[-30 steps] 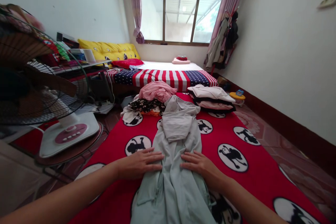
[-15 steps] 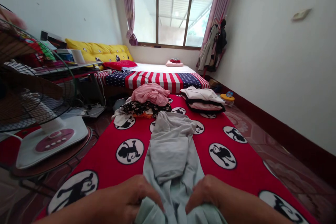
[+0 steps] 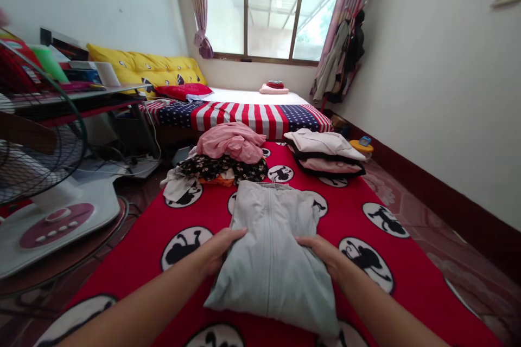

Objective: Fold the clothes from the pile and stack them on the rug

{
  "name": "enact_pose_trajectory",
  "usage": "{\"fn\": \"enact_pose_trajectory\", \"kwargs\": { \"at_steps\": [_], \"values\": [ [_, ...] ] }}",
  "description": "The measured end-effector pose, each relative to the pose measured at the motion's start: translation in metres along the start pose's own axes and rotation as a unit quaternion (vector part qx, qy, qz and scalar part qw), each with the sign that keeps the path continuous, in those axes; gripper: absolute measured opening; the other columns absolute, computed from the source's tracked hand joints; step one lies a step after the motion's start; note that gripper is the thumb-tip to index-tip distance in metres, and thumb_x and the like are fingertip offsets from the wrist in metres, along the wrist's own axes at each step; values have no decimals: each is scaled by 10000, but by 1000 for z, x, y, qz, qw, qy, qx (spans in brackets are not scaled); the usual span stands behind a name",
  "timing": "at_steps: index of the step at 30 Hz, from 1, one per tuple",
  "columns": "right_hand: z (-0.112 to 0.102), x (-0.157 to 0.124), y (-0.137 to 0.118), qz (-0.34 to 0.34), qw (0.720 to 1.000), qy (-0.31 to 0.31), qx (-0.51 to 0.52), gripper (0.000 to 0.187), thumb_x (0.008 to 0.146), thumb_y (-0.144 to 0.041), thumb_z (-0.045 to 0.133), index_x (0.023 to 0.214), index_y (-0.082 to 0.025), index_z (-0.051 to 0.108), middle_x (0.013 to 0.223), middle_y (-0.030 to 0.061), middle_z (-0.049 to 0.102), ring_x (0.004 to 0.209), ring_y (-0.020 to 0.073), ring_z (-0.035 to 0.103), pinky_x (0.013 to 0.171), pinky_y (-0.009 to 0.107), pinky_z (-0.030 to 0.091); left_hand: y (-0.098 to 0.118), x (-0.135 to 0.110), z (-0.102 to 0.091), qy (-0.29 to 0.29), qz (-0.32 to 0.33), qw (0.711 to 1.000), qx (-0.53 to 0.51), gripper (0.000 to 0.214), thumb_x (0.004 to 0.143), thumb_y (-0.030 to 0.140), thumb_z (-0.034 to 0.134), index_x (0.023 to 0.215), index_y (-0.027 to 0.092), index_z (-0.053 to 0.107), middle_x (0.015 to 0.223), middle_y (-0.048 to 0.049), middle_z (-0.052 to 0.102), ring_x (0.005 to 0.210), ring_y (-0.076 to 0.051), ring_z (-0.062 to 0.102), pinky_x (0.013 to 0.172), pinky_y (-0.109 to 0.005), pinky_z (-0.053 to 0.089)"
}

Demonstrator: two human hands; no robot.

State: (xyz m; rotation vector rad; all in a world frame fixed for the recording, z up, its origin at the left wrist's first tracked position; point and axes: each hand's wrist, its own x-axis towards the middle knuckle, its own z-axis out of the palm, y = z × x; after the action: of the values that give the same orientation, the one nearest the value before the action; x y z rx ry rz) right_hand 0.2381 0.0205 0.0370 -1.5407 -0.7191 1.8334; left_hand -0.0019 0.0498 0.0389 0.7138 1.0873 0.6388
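A pale grey-green garment [image 3: 271, 249] lies folded over on the red blanket [image 3: 171, 211] printed with black monkey circles. My left hand [image 3: 217, 249] grips its left edge, fingers curled on the cloth. Opposite it, my right hand [image 3: 321, 252] holds the right edge the same way. The garment's zip runs down its middle.
Beyond the garment sit a loose heap of pink and dark floral clothes [image 3: 228, 154] and a folded stack [image 3: 323, 152]. A standing fan [image 3: 36, 173] is at the left. A flag-patterned bed [image 3: 244, 111] lies by the window; coats [image 3: 340, 59] hang at the right wall.
My hands went from lying flat on the spread garment to gathering its near end, and now the lower half is folded up over the upper part, both hands at its sides.
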Motion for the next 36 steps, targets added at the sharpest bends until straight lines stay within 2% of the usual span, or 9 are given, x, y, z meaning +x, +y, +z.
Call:
{"fn": "enact_pose_trajectory", "kwargs": {
  "at_steps": [4,9,13,17,24,26,30,32,36],
  "values": [
    [-2,5,16,0,995,76,70,394,737,-210,700,1108,-109,616,837,90,747,707,208,708,704,319,566,-16,4,-10,17,-29,999,-23,337,675,311,781,945,138,678,859,-91,748,744,-219,696,675,-288,562],
    [-2,-2,20,-28,991,75,108,372,760,-314,721,1055,-105,632,804,92,745,670,213,702,663,326,568,-16,-3,-13,0,-18,999,-31,366,687,295,786,986,118,673,857,-112,747,751,-234,706,677,-293,564],
    [-14,5,22,-124,978,131,104,331,706,-376,740,911,-130,656,743,65,736,655,215,688,628,302,548,-14,0,-14,-5,19,999,-42,386,665,269,802,982,97,662,860,-120,740,737,-221,701,673,-278,556],
    [-26,25,16,-237,948,211,-8,397,647,-475,720,864,-149,660,795,55,736,774,235,686,687,301,535,0,22,-12,70,120,990,9,370,676,243,782,988,109,635,877,-105,730,699,-194,682,650,-275,546],
    [-41,28,-8,-265,902,313,-135,490,707,-427,655,1067,-95,630,1029,151,689,1067,338,591,957,478,436,29,45,-16,209,248,937,128,483,693,150,730,1148,120,570,1008,-117,689,958,-245,655,896,-381,500],
    [-35,20,-14,-338,847,353,-211,578,776,-416,604,1271,-128,524,1260,155,589,1235,318,477,1075,480,321,31,36,-9,242,321,893,205,578,726,161,698,1272,141,508,1190,-142,622,1139,-268,574,1031,-425,408],
    [-5,22,-16,-447,692,303,-478,567,921,-466,434,1445,-259,372,1524,67,340,1408,281,259,1141,506,201,15,25,27,171,447,726,494,568,878,374,555,1402,195,430,1481,-137,402,1385,-291,325,1149,-490,233],
    [6,37,-15,-408,656,282,-569,552,938,-479,415,1464,-331,339,1573,20,236,1447,306,145,1129,586,143,4,35,43,131,417,681,588,591,904,478,490,1430,221,410,1543,-130,309,1437,-326,210,1146,-575,166],
    [2,74,-17,-322,625,300,-645,532,942,-530,398,1447,-364,371,1582,23,205,1455,344,69,1093,657,84,-2,79,42,156,370,625,670,557,925,537,409,1423,288,430,1558,-111,281,1458,-337,130,1120,-653,59]
  ]
}}
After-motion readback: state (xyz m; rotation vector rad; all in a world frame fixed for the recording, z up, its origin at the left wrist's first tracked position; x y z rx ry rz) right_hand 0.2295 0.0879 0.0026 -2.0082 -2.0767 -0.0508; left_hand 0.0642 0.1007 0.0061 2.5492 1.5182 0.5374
